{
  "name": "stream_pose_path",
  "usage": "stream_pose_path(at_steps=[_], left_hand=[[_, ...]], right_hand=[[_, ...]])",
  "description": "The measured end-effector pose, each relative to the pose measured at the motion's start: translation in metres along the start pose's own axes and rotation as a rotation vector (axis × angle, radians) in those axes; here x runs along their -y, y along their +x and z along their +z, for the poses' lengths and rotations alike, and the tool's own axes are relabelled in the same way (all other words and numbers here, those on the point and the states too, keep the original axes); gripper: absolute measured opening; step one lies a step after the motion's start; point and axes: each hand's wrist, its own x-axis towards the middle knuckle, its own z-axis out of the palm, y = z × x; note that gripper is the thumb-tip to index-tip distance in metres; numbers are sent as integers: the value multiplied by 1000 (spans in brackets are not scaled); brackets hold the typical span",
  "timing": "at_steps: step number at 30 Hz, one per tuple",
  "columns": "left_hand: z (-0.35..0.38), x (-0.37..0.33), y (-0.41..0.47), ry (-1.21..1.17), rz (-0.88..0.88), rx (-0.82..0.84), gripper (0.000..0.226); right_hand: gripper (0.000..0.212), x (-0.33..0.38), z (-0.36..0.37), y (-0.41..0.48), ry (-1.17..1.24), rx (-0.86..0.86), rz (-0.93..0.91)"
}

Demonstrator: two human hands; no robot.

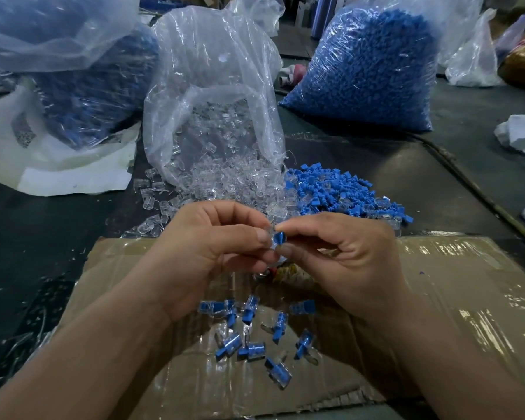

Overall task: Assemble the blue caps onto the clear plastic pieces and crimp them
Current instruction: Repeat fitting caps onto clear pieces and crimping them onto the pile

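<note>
With our left grip [208, 256] pinching the clear piece [272, 249] and our right grip [346, 262] pinching the blue cap [279, 238] against it above the cardboard [443, 298], a skewed push could jam or drop the cap.

The caps [346, 195] heaped mid-right are bright blue, like the far right bag [370, 71]; the far left bag [97, 95] looks darker blue, perhaps only shade. The pieces [212, 180] are colourless and clear, the near cardboard [452, 283] brown under glossy tape, the table [43, 253] dark grey.
</note>
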Motion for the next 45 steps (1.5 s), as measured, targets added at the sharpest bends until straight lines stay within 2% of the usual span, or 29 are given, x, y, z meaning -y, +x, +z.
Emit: stream_pose_path(at_steps=[9,16,27,37,39,42,45], left_hand=[[1,1,-1,62,-46,6,15],[0,1,-2,126,5,-21,15],[2,1,-1,150,17,12,16],[2,3,-1,153,31,13,14],[2,3,-1,159,28,1,10],[0,4,0,133,27,-25,6],[-1,5,1,99,33,-59,9]], right_hand=[[20,-3,2,-1,-56,38,-32],[26,-1,3,0,-16,81,-25],[21,-1,3,1,42,52,-35],[24,1,2,2,1,62,-33],[30,3,-2,4,-45,131,16],[56,2,-18,9,-138,261,221],[48,-7,-44,8,-259,442,444]])
